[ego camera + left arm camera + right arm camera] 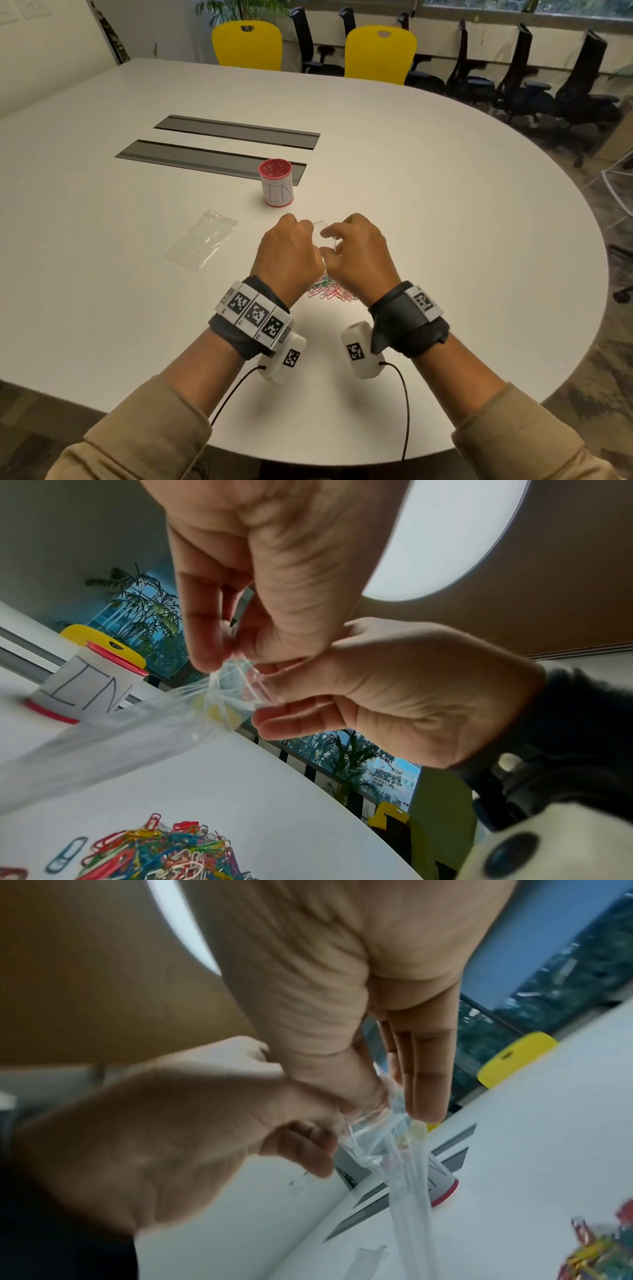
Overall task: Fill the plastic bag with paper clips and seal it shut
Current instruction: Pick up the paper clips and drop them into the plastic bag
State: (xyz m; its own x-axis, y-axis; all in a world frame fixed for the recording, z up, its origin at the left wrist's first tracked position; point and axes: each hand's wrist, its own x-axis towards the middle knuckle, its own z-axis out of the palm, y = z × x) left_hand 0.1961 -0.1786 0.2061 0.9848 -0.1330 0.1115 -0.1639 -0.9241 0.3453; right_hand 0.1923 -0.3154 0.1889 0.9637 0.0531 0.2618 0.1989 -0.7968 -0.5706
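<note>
A clear plastic bag (322,233) hangs between my two hands above the table. My left hand (291,250) pinches one side of its top edge with thumb and fingers. My right hand (356,250) pinches the other side. The left wrist view has the bag (103,739) trailing down to the lower left from both pinches. It (407,1164) hangs as a narrow strip in the right wrist view. A heap of coloured paper clips (330,289) lies on the table just under my hands, also visible as paper clips (154,850) and paper clips (603,1250).
A red cup (276,183) with a white label marked IN stands beyond my hands. A second clear bag (202,240) lies flat to the left. Two dark cable slots (212,159) cross the white table (445,205). Yellow chairs (380,53) stand at the far edge.
</note>
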